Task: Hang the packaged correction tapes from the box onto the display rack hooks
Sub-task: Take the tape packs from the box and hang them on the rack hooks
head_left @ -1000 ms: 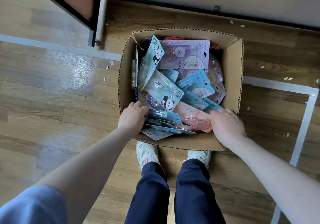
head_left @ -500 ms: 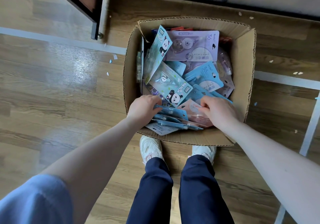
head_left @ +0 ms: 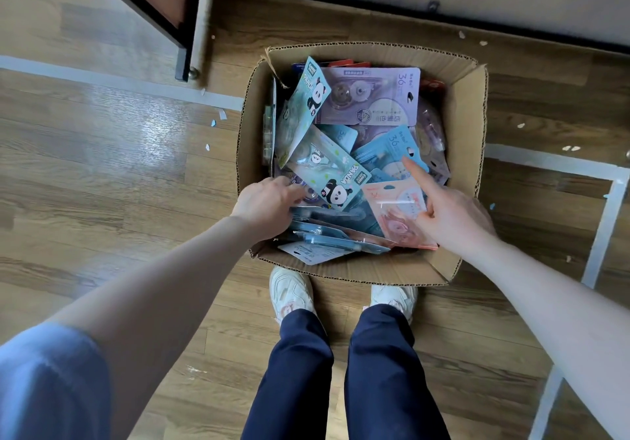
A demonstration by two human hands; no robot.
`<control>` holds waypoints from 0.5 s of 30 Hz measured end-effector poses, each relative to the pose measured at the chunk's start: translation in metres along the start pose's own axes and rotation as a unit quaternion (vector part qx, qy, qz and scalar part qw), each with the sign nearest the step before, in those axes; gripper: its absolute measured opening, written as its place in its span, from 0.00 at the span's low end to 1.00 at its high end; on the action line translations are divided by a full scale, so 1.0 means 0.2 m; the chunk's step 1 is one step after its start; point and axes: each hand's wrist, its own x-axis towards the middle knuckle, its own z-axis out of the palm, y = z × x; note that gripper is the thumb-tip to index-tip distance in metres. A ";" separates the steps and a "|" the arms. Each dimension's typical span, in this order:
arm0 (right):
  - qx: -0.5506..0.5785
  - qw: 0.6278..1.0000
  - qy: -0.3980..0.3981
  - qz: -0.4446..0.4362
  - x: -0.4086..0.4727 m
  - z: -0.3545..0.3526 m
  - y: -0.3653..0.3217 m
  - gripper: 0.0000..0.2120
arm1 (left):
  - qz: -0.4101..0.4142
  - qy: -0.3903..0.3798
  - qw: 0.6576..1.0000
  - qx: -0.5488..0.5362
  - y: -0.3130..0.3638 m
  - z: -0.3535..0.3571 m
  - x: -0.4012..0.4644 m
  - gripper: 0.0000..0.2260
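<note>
An open cardboard box (head_left: 467, 126) on the floor holds several packaged correction tapes: a purple pack (head_left: 370, 97), two panda packs (head_left: 308, 105) (head_left: 332, 175), a blue pack (head_left: 387, 151) and a pink pack (head_left: 397, 213). My left hand (head_left: 267, 201) reaches in at the near left, its fingertips touching packs beside the lower panda pack, above a stack of blue packs (head_left: 327, 231). My right hand (head_left: 451, 216) pinches the pink pack's right edge with the thumb on top, and its index finger stretches toward the blue pack. No hooks are in view.
A dark metal frame with a round foot (head_left: 185, 64) stands on the wooden floor at the upper left. White tape lines (head_left: 552, 163) cross the floor. My shoes (head_left: 289, 293) touch the box's near side. A wall base runs along the top.
My left hand slid from the blue stack up toward the lower panda pack. My right hand shifted right, uncovering the pink pack, and stretched out its index finger. The camera moved closer.
</note>
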 end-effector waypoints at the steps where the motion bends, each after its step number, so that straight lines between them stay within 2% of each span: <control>1: 0.003 1.000 0.011 0.000 -0.01 0.00 0.00 0.42 | -0.005 0.000 1.000 0.003 0.00 0.00 0.00 0.13; 6: -0.020 0.999 0.030 -0.033 -0.01 0.03 0.01 0.42 | 0.030 -0.014 0.999 0.036 0.04 -0.02 -0.01 0.12; 15: -0.038 0.998 0.040 0.022 0.03 0.02 0.02 0.20 | 0.084 -0.003 0.996 0.030 0.09 0.03 -0.02 0.19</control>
